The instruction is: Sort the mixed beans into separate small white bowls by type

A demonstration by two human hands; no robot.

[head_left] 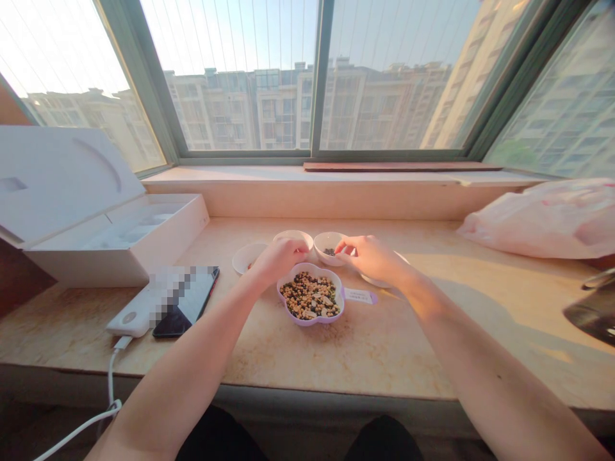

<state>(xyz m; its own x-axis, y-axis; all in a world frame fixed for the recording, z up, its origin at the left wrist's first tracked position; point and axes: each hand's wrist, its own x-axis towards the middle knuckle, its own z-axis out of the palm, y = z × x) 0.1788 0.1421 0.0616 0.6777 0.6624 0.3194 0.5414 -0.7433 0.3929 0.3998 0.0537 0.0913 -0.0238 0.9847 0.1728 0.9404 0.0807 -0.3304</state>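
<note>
A purple flower-shaped bowl [311, 322] stands on the counter in front of me, holding mixed beans, dark and yellowish, with some pale flat pieces. My left hand [284, 257] is over the front of a white bowl [294, 235], its fingers curled together and what they hold hidden. At the right side of another white bowl [319, 255] with small dark beans in it is my right hand [366, 253]; its thumb and fingertips are drawn together, their contents too small to make out. A white dish [241, 258] with reddish bits lies left of my left hand. Another white dish [372, 280] is partly hidden under my right wrist.
A labelled purple tag or handle [360, 296] extends from the flower bowl. On the left are an open white box [168, 227], a white power bank [134, 314] with a cable, and a phone [180, 320]. A plastic bag [542, 221] and a dark object [593, 314] lie right.
</note>
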